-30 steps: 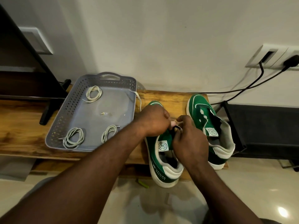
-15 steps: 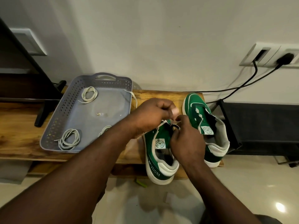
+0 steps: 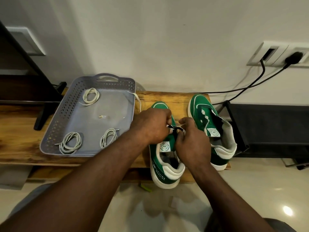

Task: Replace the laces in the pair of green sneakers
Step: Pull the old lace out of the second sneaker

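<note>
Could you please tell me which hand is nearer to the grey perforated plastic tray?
Left. The left hand, pinching a white lace, is just right of the grey perforated plastic tray; the right hand grips the nearer green sneaker farther right.

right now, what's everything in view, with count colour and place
bench: 1, brown wood, against wall
tray: 1, grey, on bench, left
coiled laces: 3, off-white, in tray
loose lace: 1, white, over tray's right rim
left sneaker: 1, green and white, bench's front edge
right sneaker: 1, green and white, bench's right end
socket plate: 1, white, wall, upper right
left hand: 1, fingers seem to pinch loose lace
right hand: 1, fingers grip left sneaker
</note>
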Action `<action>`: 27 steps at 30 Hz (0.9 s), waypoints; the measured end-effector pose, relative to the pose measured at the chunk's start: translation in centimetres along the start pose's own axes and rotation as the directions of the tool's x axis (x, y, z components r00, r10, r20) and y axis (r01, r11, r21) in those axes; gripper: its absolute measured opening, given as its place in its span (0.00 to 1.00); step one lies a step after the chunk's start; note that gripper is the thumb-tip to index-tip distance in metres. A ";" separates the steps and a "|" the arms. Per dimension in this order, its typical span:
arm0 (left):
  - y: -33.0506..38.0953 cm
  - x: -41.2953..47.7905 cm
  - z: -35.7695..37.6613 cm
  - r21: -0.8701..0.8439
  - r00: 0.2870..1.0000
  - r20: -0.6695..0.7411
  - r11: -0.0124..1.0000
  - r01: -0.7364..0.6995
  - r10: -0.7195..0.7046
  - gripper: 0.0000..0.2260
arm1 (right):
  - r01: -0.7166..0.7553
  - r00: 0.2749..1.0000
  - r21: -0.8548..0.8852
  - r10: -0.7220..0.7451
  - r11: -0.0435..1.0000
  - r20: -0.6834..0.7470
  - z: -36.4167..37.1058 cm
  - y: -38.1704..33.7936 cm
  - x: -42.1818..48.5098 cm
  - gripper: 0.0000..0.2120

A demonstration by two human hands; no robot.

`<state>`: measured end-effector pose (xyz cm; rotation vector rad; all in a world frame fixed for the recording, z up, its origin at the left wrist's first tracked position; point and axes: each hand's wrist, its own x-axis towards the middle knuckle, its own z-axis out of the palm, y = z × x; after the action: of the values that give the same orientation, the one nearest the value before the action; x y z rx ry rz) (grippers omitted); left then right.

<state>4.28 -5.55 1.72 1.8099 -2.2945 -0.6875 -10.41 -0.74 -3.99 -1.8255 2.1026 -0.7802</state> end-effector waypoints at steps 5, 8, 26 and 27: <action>0.8 -0.1 0.9 0.184 1.000 0.006 0.983 -0.014 0.013 0.10 | 0.001 1.000 0.032 -0.001 0.999 -0.004 0.0 0.0 -0.2 0.14; 0.8 0.4 1.1 0.160 0.999 0.028 0.987 -0.028 0.024 0.09 | -0.013 1.000 0.020 0.013 1.000 0.001 0.1 0.1 -0.2 0.15; -0.7 1.2 -2.9 -0.547 0.925 -0.188 0.817 0.181 -0.330 0.08 | 0.037 0.999 0.024 -0.037 0.999 -0.010 0.2 0.4 -0.1 0.10; -0.8 1.2 -2.8 -0.450 0.929 -0.217 0.875 0.177 -0.300 0.10 | 0.072 0.997 0.026 -0.072 0.997 -0.004 0.1 0.4 -0.1 0.12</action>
<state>5.75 -7.53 3.63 1.8491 -1.6015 -0.8256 -10.65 -0.60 -4.32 -1.8973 2.0287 -0.8234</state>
